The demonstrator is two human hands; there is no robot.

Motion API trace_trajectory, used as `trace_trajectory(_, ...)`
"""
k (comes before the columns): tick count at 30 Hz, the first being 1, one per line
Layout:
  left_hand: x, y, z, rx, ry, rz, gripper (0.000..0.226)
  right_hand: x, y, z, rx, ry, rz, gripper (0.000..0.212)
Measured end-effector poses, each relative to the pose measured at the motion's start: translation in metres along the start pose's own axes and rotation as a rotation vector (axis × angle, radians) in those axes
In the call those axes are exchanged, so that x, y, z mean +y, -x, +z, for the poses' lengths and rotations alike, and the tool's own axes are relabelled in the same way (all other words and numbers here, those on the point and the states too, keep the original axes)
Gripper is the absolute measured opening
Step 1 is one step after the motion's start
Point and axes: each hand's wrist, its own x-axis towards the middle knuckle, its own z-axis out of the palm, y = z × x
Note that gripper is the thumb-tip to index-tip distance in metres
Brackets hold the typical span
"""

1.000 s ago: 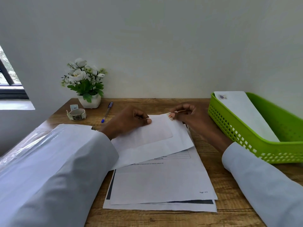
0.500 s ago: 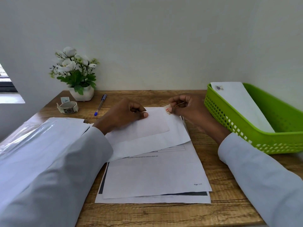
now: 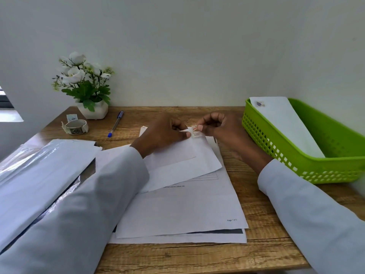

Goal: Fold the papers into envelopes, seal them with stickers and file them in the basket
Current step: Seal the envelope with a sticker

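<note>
Your right hand (image 3: 221, 129) has brought the sticker (image 3: 196, 131), pinched, onto the envelope (image 3: 183, 155) flap at frame centre. Your left hand (image 3: 164, 135) pinches that flap shut (sealing comes next).

Folded white envelope (image 3: 177, 161), lying flat and slightly askew on the far end of the stack of printed papers (image 3: 183, 212), its flap turned down. Small sticker (image 3: 195, 131), white with red and green marks, at the envelope's far edge, at the flap tip. Green perforated basket (image 3: 292, 161), right of the envelope, holding one sealed envelope (image 3: 284, 123) leaning on its far rim. Sticker roll (image 3: 76, 126), far left of the envelope.
</note>
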Motion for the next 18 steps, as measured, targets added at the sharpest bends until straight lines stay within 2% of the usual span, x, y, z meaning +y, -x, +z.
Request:
trace_trajectory(4, -0.0026, 0.0005, 0.0003, 0.017, -0.027, 0.013, 0.009, -0.0027, -0.0014, -0.0058, 0.017, -0.035, -0.017, 0.009)
trace_trajectory(9, -0.0016, -0.0016, 0.0005, 0.016, 0.027, 0.019, 0.008, -0.0013, 0.0011, -0.0016, -0.068, -0.023, 0.058, 0.011)
trace_trajectory(18, -0.0008, -0.0012, 0.0011, 0.026, -0.038, 0.074, 0.007, 0.0001, 0.0011, 0.0013, -0.032, 0.056, 0.036, 0.016)
